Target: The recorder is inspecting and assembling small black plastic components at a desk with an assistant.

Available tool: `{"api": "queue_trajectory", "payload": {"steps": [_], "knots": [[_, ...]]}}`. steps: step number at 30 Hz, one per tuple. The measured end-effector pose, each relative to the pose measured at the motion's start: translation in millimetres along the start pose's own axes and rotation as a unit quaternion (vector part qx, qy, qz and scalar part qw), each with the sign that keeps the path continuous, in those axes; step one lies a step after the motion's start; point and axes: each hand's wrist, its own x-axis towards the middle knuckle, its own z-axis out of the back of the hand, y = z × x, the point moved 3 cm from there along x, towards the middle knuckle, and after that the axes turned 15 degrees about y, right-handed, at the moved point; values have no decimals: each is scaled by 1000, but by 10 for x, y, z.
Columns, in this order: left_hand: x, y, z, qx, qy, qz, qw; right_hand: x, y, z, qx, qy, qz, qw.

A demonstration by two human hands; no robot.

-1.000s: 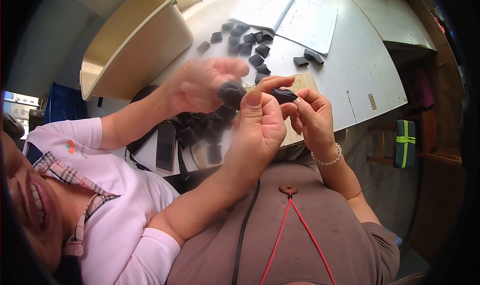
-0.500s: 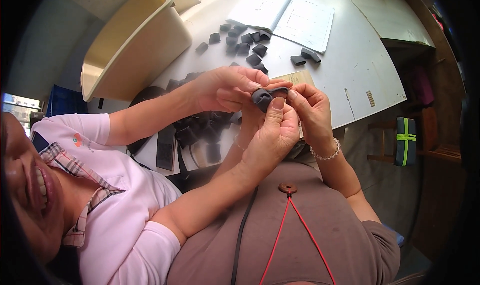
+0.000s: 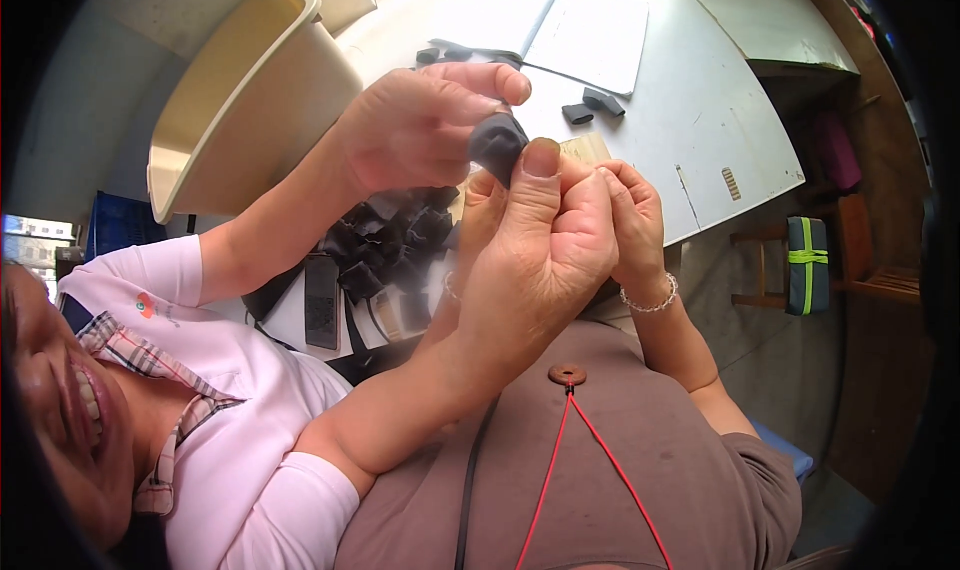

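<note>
A co-worker in a pink shirt holds up a small dark grey fabric piece [image 3: 497, 145], folded over, between both of their hands. Behind the co-worker's nearer hand, my left hand [image 3: 482, 202] shows only in part, its fingers hidden. To the right of that hand, my right hand [image 3: 634, 208] has its fingers bent and drawn together, the tips close against the co-worker's curled fingers. Whether anything is pinched there is hidden. Below the raised hands lies a heap of similar dark fabric pieces [image 3: 400, 242] on the table.
A large cream bin [image 3: 270, 100] stands at the left of the white table [image 3: 715, 120]. An open notebook [image 3: 590, 40] lies at the back, a few dark pieces [image 3: 592, 106] in front of it. A dark phone [image 3: 321, 300] rests by the heap. A wooden stool [image 3: 752, 270] stands right.
The co-worker's hands have come up and left with the fabric piece, looking larger in view. My right fingertips, earlier at the piece's edge, are now apart from it.
</note>
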Motion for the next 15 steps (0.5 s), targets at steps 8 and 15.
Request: {"api": "queue_trajectory", "payload": {"steps": [8,15], "knots": [[-1,169,-67,-18,-12,-38,999,-65,-54,72,7,-7,-33,999],[-171,-328,-5,116,-39,-129,984,-138,-242,454,-66,-37,-32,997]]}}
